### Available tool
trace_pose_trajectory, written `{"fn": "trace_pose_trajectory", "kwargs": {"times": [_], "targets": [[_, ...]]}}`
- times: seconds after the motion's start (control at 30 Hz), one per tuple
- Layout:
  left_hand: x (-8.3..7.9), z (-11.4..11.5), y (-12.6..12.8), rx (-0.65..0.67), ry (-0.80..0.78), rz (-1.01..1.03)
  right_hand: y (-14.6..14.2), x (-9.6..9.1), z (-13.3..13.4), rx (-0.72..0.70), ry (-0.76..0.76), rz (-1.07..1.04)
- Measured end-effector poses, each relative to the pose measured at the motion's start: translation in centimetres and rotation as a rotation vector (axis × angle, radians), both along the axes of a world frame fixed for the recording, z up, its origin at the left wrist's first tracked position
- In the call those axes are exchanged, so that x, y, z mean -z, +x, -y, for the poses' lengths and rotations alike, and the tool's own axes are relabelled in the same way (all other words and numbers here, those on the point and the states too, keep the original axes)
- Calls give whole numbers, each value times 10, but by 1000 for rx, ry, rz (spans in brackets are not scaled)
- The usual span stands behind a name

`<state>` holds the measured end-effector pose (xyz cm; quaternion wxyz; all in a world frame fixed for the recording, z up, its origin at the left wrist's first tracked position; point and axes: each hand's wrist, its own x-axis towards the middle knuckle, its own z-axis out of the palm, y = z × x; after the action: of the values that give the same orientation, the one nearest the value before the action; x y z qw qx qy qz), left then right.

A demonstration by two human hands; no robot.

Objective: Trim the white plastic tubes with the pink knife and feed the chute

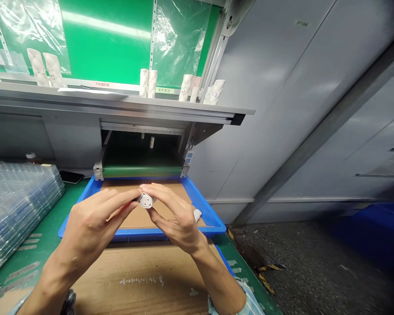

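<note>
A small white cylindrical plastic part (145,201) is held between my two hands, its round end with small holes turned toward me. My left hand (96,216) pinches it from the left with thumb and fingertips. From the right, the fingers and thumb of my right hand (177,218) close on the same part. Both hands are raised over a blue tray (141,234) lined with cardboard. Another white piece (197,214) lies at the tray's right side, partly hidden by my right hand.
Behind the tray a green conveyor belt (142,162) carries small white cylinders (152,142). Stacked clear plastic trays (22,205) stand at the left, near a dark phone (71,176). White cylinders (185,87) stand on the shelf (124,105) above. Cardboard (144,280) lies in front.
</note>
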<state>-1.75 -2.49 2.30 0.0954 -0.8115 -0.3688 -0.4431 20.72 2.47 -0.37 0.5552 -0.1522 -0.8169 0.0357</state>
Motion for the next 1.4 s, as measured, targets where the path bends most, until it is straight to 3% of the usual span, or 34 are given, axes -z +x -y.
{"fn": "trace_pose_trajectory", "kwargs": {"times": [0.67, 0.93, 1.1, 1.4], "targets": [[1, 3, -4, 9, -53, 40, 1, -3, 3, -21, -31, 6], [-4, 0, 5, 109, -359, 284, -2, 5, 3, -170, -146, -46], [0, 1, 9, 277, -594, 378, -2, 8, 5, -198, -212, -22], [-2, 0, 5, 405, -704, 457, -5, 10, 3, -225, -157, -27]]}}
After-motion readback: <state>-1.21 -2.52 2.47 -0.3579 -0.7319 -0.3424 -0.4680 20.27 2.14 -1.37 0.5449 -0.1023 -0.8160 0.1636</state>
